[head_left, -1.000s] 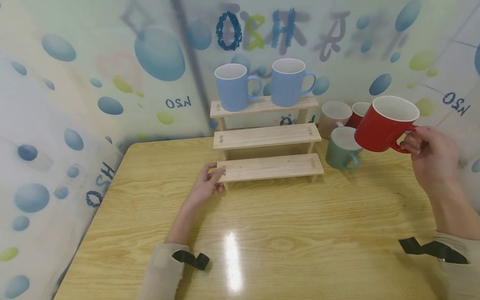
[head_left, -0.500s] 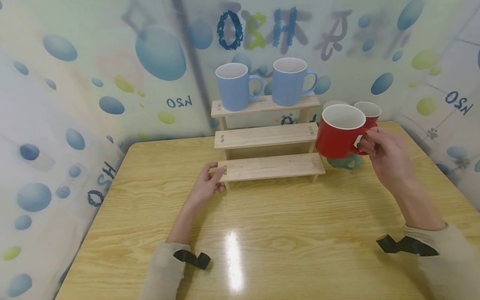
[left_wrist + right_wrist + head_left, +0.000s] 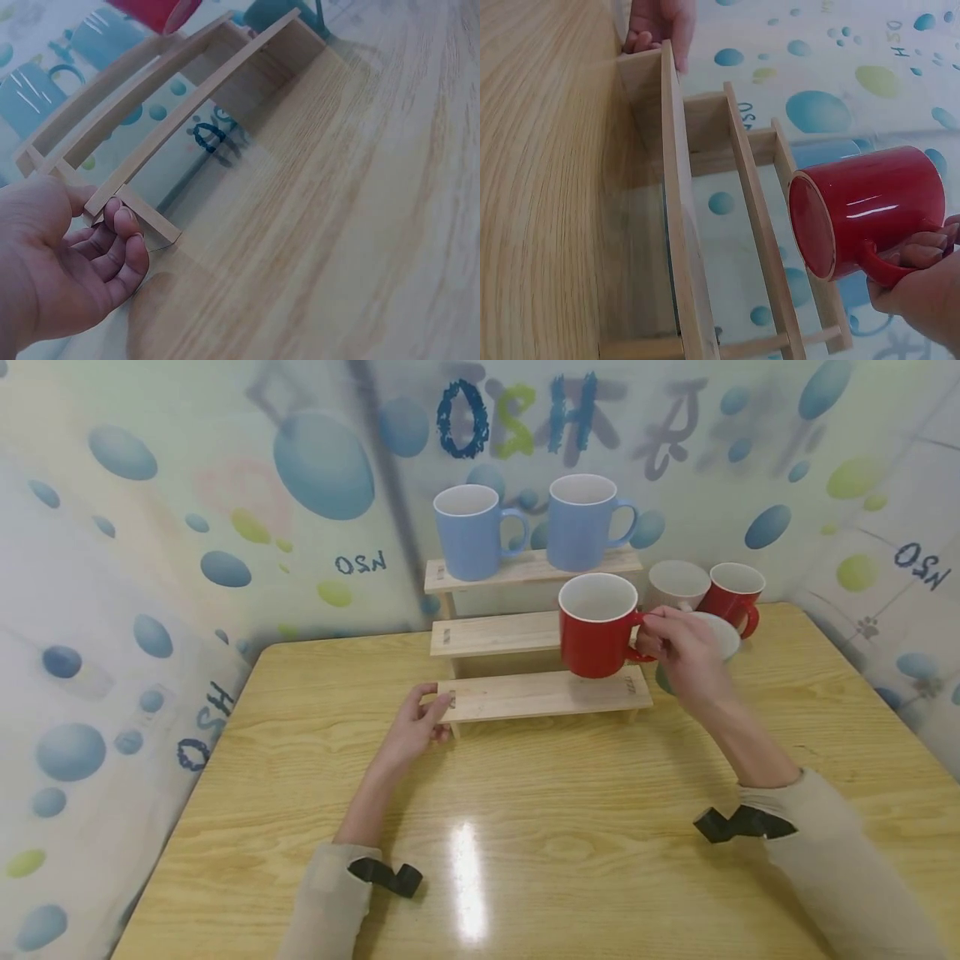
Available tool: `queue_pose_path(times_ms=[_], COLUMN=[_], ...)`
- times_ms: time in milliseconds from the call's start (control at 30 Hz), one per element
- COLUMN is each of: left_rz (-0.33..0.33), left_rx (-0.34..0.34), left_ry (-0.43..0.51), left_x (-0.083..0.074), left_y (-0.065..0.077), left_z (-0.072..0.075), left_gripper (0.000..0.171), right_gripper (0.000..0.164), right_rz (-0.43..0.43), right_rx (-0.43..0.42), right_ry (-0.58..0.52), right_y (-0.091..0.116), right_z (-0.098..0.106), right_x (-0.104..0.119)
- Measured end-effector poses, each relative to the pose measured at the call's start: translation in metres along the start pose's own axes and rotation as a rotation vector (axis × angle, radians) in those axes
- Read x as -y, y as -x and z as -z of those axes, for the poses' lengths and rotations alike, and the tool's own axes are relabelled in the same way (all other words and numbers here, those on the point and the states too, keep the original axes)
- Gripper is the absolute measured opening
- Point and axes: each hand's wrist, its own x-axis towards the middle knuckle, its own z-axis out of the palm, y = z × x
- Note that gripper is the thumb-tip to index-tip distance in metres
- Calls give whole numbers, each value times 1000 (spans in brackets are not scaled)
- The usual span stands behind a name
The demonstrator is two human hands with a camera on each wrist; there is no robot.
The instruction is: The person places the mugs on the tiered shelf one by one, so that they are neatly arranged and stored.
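Note:
A red mug [image 3: 596, 639] with a white inside hangs in the air before the right half of a three-step wooden rack [image 3: 525, 697]. My right hand [image 3: 686, 652] grips it by the handle, and the right wrist view shows the fingers curled through that handle. With thumb and fingers, my left hand [image 3: 411, 727] pinches the left end of the rack's lowest step; the left wrist view shows the thumb on top and curled fingers below. Two light blue mugs, one at left [image 3: 468, 535] and one at right [image 3: 581, 527], stand upright on the top step.
Right of the rack stand a pale mug [image 3: 675, 581], a second red mug [image 3: 735, 589] and a green mug [image 3: 723, 635], the last partly hidden by my right hand. A wood-grain table [image 3: 540, 827] lies under everything. A printed wall sheet [image 3: 322, 468] rises close behind.
My right hand has carried the red mug leftward, from over the mugs at the right to in front of the rack. My left hand keeps its place on the lowest step.

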Motion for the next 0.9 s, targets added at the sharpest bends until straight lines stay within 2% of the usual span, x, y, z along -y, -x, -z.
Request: queue_pose_path(times_ms=[100,400,900], left_rz=[-6,-7,-2], left_rx=[3,1,6], left_ry=[-2,12,3], left_x=[0,1,0], left_y=[0,0,-1], left_z=[0,0,1], left_gripper=[62,60,60], right_gripper=[35,34,33], right_rz=[-15,-7,-41], right_rx=[18,47,144], right_ry=[23,-21,-57], right_y=[-6,-24,-55], right_z=[-10,-35,-54], right_x=[-6,-28,-51])
